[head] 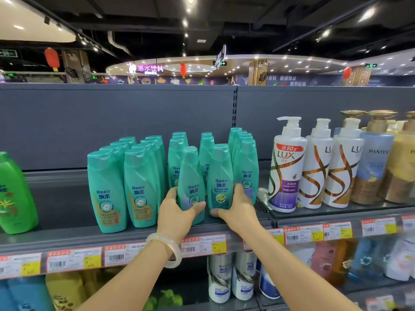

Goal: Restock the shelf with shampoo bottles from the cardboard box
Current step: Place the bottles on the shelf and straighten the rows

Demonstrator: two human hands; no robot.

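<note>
Two teal Rejoice shampoo bottles stand upright at the front of the top shelf (67, 212). My left hand (177, 209) grips the left one (190, 176) near its base, thumb across the front. My right hand (238, 209) grips the right one (221, 176) near its base, fingers round its right side. Rows of the same teal bottles (246, 162) stand behind them, and two rows of bigger teal bottles (121, 180) stand to the left. The cardboard box is out of view.
A bright green bottle (13, 194) stands at the shelf's far left, with bare shelf between it and the teal rows. White Lux pump bottles (287, 167) and Pantene bottles (372, 167) fill the right section. Price tags (202, 245) line the shelf edge; more bottles sit below.
</note>
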